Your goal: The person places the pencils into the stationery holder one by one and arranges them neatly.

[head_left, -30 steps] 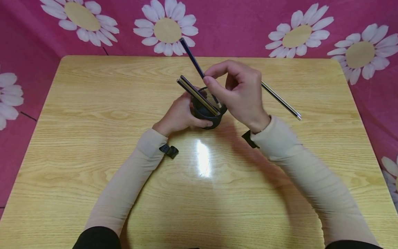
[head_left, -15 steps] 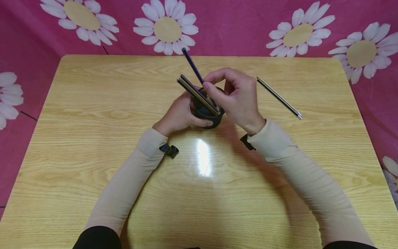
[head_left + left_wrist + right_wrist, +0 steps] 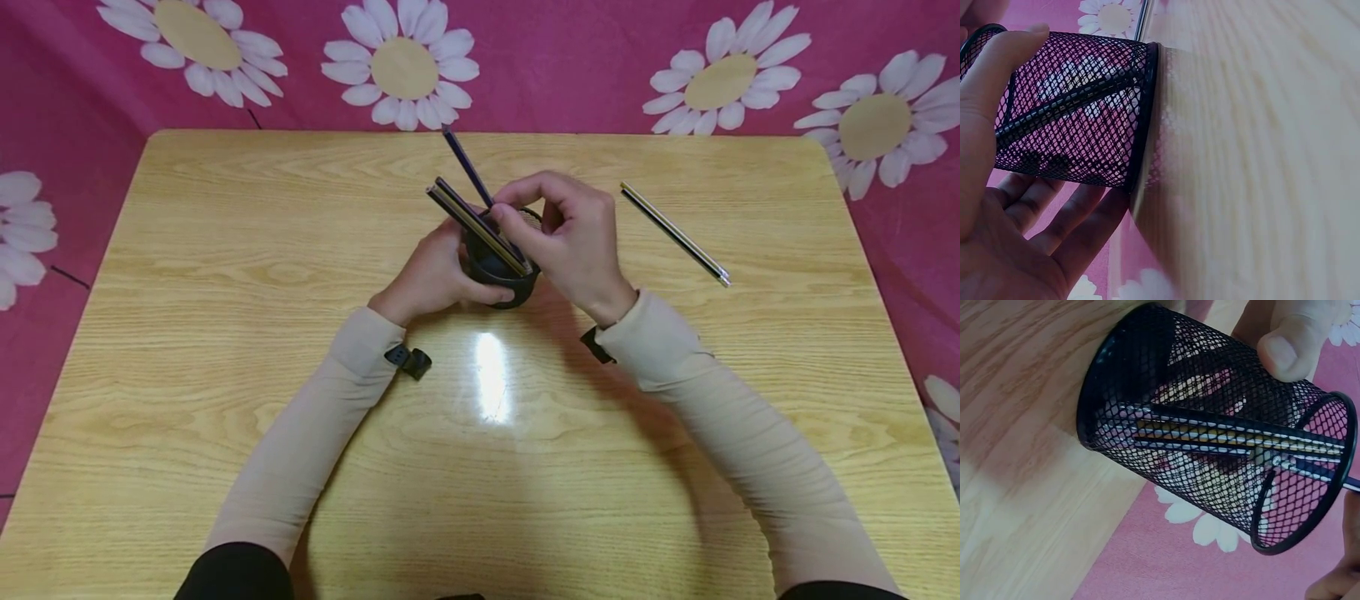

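My left hand holds a black mesh pencil cup that stands on the table, its thumb across the near side. The left wrist view shows that thumb on the mesh. Dark-and-gold striped pencils lean left in the cup. Between thumb and index finger my right hand pinches another dark pencil, tilted left, its lower part inside the cup. In the right wrist view, this pencil's end is just inside the rim, beside the others.
Striped pencils lie slanted on the wooden table, right of my right hand. A pink cloth with white flowers hangs behind the table's far edge. Glare shows in front of the cup.
My right hand has moved down and slightly left, lowering the pinched pencil further into the cup. The pencils lying at the right are now fully uncovered. The left hand and cup stay put.
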`<state>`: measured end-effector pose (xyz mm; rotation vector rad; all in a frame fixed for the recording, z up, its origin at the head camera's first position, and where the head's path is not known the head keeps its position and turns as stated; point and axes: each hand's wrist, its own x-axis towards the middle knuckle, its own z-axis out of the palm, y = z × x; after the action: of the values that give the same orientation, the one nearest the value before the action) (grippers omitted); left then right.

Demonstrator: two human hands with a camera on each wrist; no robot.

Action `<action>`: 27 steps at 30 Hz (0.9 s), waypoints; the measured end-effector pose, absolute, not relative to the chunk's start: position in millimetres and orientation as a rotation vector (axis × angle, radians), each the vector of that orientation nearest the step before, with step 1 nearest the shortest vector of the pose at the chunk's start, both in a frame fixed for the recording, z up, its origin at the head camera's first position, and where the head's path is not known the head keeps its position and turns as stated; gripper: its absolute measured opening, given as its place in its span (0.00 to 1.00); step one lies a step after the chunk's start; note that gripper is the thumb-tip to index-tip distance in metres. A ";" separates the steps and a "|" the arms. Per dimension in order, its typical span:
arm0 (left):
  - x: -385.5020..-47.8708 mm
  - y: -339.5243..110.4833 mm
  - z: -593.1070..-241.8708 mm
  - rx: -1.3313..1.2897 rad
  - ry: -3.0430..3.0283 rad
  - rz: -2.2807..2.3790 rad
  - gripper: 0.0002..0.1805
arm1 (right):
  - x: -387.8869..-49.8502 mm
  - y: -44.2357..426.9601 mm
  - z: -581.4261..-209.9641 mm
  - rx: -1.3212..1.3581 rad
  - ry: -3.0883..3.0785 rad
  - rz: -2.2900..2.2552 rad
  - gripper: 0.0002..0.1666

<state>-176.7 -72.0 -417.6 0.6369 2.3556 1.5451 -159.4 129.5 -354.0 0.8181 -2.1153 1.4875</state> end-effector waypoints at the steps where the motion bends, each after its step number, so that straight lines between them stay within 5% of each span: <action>1: -176.7 -71.9 -417.8 0.637 2.357 1.546 0.52 | -159.6 129.5 -354.7 0.820 -2.113 1.493 0.06; 27: -182.4 -73.8 -424.5 0.655 2.339 1.545 0.47 | -157.7 129.6 -376.1 0.806 -2.163 1.383 0.06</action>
<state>-182.4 -73.8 -424.5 0.6553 2.3386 1.5448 -157.7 129.6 -376.1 0.8056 -2.1625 1.3831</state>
